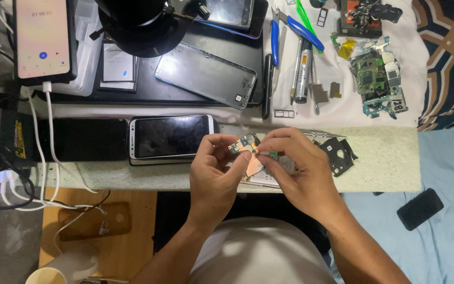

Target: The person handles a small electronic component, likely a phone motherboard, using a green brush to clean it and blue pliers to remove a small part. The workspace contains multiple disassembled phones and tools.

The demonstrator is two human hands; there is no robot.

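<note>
Copper-shielded phone circuit board (249, 153) is pinched between left hand (217, 167) and right hand (296, 169) above the speckled surface (390, 152); grip by edges only, steady, close over the opened phone (269, 176).

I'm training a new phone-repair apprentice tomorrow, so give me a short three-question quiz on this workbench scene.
1. True or false: both hands pinch the small copper-coloured circuit board.
2. Which lies directly left of the left hand? A) the white-framed smartphone with a dark screen B) the blue-handled pliers C) the bare green circuit board
3. Fill in: the black plastic bracket lies on the speckled pale slab, just beyond the ___ hand.

Key: 1 true; 2 A; 3 right.
</note>
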